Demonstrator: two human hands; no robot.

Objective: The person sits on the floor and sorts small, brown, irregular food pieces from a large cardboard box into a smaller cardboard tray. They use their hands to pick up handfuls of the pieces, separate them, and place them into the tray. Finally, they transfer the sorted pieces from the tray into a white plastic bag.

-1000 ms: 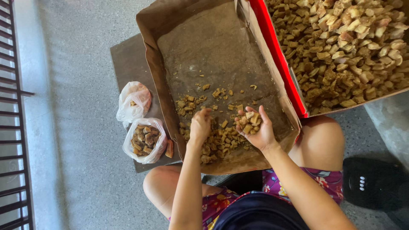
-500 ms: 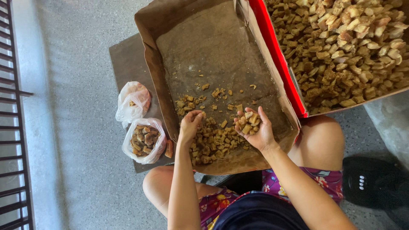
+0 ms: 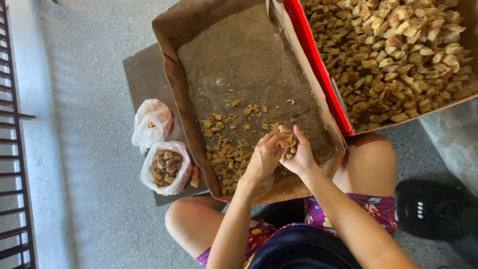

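A brown cardboard box [image 3: 172,74] lies on the floor in front of me with scattered brown food chunks [image 3: 224,154] near its front end. My right hand [image 3: 298,155] is cupped over the box and holds a handful of the chunks. My left hand [image 3: 264,158] has come against the right palm, its fingertips pinching at the chunks there. A second, larger box [image 3: 318,74] with a red edge stands at the right, filled with several pale brown chunks [image 3: 398,55].
Two small clear plastic bags sit left of the box on a dark mat [image 3: 144,74]: one [image 3: 167,167] full of brown chunks, one [image 3: 152,122] nearly flat. A metal railing [image 3: 12,139] runs down the left edge. A black object [image 3: 433,211] lies by my right knee.
My left hand lifted off the pile in the box and moved right to meet my right hand. The right hand stayed cupped with its chunks.
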